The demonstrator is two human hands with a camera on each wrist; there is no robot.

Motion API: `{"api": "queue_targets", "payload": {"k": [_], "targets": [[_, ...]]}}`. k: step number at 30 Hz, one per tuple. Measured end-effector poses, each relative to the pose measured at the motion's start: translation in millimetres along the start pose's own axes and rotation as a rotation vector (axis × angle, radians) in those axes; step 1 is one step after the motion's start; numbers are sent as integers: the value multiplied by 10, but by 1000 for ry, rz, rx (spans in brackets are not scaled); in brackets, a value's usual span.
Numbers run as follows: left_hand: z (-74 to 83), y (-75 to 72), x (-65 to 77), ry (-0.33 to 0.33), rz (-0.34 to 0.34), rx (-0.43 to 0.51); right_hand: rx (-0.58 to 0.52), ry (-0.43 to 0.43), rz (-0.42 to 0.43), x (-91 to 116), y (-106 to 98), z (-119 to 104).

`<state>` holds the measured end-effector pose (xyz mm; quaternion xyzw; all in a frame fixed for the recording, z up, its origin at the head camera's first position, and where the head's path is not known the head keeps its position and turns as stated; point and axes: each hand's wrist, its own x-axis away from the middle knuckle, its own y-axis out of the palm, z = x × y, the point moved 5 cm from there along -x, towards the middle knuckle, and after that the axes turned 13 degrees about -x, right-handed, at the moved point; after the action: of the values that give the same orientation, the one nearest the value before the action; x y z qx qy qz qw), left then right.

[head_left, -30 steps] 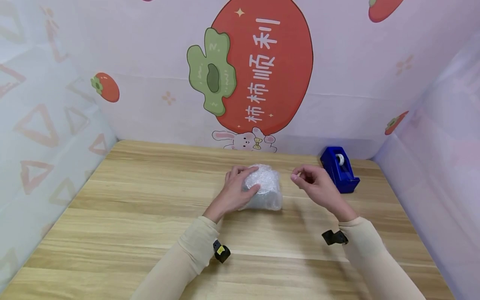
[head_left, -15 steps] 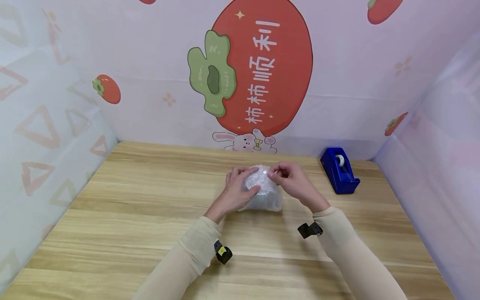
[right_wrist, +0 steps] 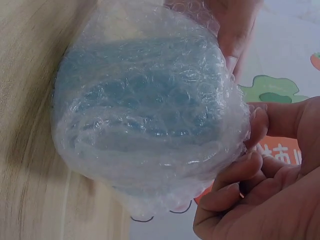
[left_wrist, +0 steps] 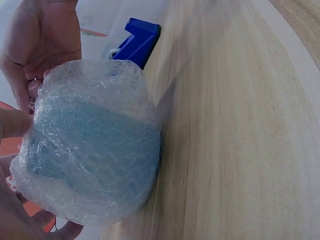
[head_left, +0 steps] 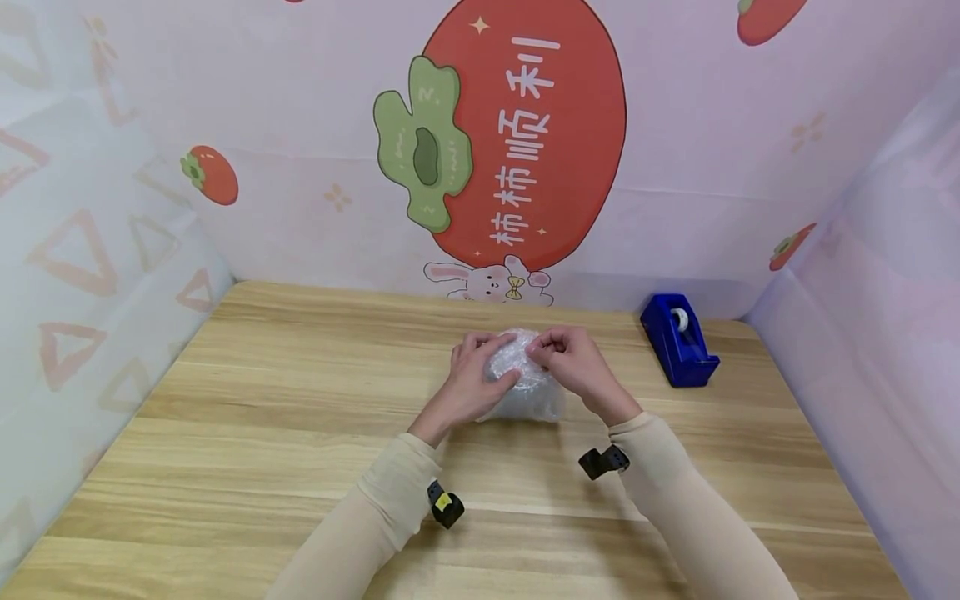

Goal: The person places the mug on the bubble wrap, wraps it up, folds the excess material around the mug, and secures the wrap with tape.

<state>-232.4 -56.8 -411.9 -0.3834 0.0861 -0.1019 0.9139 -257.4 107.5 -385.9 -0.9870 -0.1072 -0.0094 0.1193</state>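
Observation:
A bundle in clear bubble wrap (head_left: 525,396) sits on the wooden table, with something light blue inside. In the left wrist view the bubble-wrapped bundle (left_wrist: 95,145) fills the left half. My left hand (head_left: 472,379) grips its left side and top, fingers behind and thumb in front. At the bundle's upper right, my right hand (head_left: 577,362) has thumb and fingers curled together against the wrap. Between these fingertips seems to be a small clear piece, likely tape, barely visible. In the right wrist view the right hand (right_wrist: 270,185) touches the wrap's top edge.
A blue tape dispenser (head_left: 681,342) with a white-cored roll stands at the back right of the table (head_left: 300,467). Printed cloth walls (head_left: 300,100) close off the back and both sides. Each wrist wears a small black camera.
My right hand has moved left from beside the tape dispenser to the bundle's top and now touches it. The left hand and the bundle have stayed in place.

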Motion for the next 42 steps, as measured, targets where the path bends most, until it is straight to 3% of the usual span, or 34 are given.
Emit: {"api": "queue_targets", "payload": {"k": [8,17,28,42], "targets": [[3,5,-6,4,-1,-6,33,36,56,1,27,-29],[18,-5,-7,14,1,-4,175,52,100,-14,45,-77],[-1,-14,-16,19,18,-18,360,58,56,-100,89,-150],[-17,25,-1,-1,-15,-16,364,102,99,-113,46,-73]]}}
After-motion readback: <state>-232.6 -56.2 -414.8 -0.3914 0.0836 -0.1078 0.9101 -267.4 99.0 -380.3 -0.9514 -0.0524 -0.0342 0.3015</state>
